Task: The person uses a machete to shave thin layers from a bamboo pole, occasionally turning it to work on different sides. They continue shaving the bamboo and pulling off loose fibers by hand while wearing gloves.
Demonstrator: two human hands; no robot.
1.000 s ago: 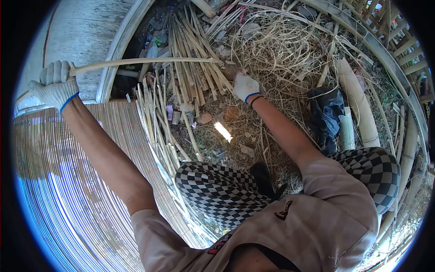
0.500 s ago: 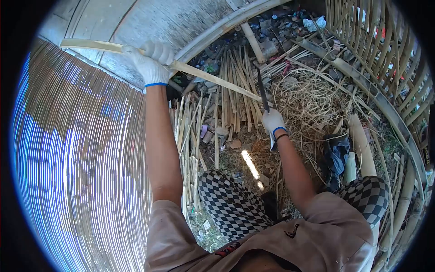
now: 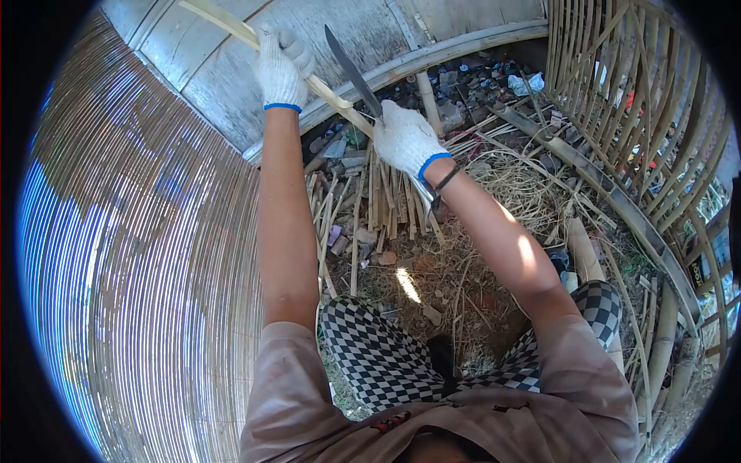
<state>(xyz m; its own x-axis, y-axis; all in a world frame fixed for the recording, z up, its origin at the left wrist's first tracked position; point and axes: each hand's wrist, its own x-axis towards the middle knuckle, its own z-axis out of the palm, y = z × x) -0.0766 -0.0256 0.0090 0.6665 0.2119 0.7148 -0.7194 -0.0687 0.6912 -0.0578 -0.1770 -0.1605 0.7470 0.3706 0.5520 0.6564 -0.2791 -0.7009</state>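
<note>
My left hand (image 3: 282, 71), in a white knitted glove with a blue cuff, is closed around a long pale bamboo strip (image 3: 330, 94). The strip slants from the upper left down to my right hand (image 3: 409, 140), gloved the same way. That hand grips a knife (image 3: 353, 72), whose dark blade points up and to the left, above the strip. Near the right glove, a piece of the strip's surface is split and lifted. The knife's handle is hidden inside my fingers, and the strip's lower end disappears at the right glove.
Below the strip lies a pile of cut bamboo sticks (image 3: 391, 202). Curly bamboo shavings (image 3: 513, 191) cover the ground to the right. A slatted bamboo screen (image 3: 154, 255) stands on the left, a pale panel wall (image 3: 340, 35) ahead, and a bamboo lattice fence (image 3: 625, 100) at the right.
My right hand and the knife have moved up and left along the strip, closer to my left hand. The left hand has risen slightly, and the strip slants more steeply.
</note>
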